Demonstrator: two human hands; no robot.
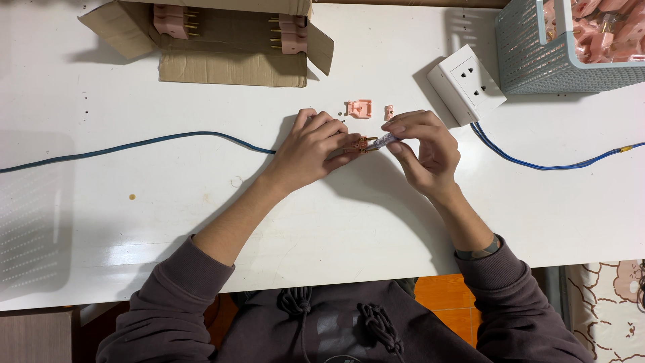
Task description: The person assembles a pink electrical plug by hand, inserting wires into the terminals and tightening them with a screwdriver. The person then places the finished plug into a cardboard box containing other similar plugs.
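Head view: just above frame centre, the left hand pinches a small pink plastic plug body with brass prongs against the white surface. The right hand grips a slim clear-handled screwdriver, its long axis running right-to-left into the plug. Both grips are closed tight; the dark blue cable trails left.
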